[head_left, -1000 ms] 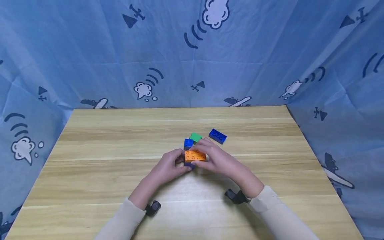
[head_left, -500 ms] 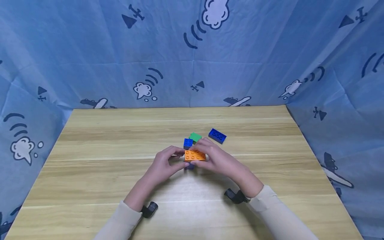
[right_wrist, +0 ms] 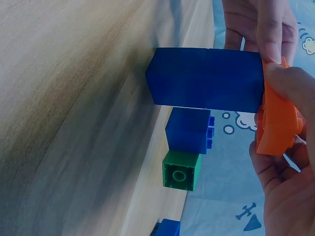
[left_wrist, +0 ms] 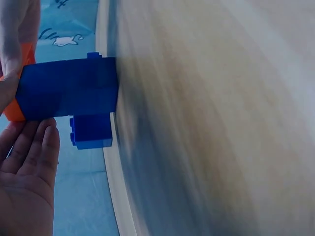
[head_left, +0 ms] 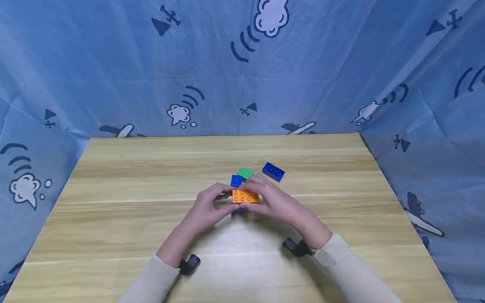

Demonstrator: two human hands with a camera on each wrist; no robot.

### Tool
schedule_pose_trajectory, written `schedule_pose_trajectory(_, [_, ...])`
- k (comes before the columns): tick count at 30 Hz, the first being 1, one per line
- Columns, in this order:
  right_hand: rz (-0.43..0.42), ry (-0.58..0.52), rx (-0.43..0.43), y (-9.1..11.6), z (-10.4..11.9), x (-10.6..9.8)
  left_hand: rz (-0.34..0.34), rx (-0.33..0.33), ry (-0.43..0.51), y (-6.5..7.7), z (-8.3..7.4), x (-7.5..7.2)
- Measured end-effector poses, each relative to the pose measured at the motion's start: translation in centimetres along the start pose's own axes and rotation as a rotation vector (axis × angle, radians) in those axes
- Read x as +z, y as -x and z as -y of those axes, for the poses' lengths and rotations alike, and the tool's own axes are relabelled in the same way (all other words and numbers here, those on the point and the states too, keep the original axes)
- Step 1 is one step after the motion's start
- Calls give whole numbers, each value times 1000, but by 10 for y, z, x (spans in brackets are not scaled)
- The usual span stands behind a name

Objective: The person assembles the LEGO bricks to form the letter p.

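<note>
Lying across the top of a standing blue block stack [right_wrist: 206, 76] is an orange toy building brick [head_left: 244, 197], studs up, its right end overhanging. In the right wrist view a seam crosses the stack. My right hand [head_left: 270, 198] grips the orange brick, thumb on the near side and fingers on the far side. At the brick's left end, my left hand [head_left: 208, 206] pinches it near its corners with thumb and fingers; the exact contact is partly hidden. Just behind stand a small blue brick [head_left: 236, 181] and a green brick [head_left: 245, 173].
A longer blue brick [head_left: 273, 171] lies at an angle farther back to the right, its hollow underside up. The wooden table [head_left: 151, 168] ends at a blue patterned curtain [head_left: 212, 63] behind and at both sides.
My left hand has let go of the blue stack's side and moved slightly up and left to the orange brick's end. My right hand keeps its grip, almost still.
</note>
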State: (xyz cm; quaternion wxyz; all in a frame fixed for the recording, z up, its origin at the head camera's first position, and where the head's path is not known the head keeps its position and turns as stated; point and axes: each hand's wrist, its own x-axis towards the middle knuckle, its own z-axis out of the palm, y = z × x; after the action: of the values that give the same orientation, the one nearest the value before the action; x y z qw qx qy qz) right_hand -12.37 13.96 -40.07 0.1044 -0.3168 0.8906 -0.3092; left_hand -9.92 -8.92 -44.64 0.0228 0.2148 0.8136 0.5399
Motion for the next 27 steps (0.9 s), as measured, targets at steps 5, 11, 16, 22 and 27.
schedule_pose_trajectory(5, [-20,-24,-14,1,-3,1,19,11,-17,-2,0,2])
schedule_pose_trajectory(11, [-34,-65,-12,2,-6,3,31,-7,9,-3,1,1])
schedule_pose_trajectory(16, [-27,-55,-12,1,-5,3,23,-5,26,-3,3,1])
schedule_pose_trajectory(22, [2,-34,5,0,-3,-2,29,-15,38,-2,5,3])
schedule_pose_trajectory(27, [7,-35,-1,0,-3,-3,37,-36,29,-2,5,2])
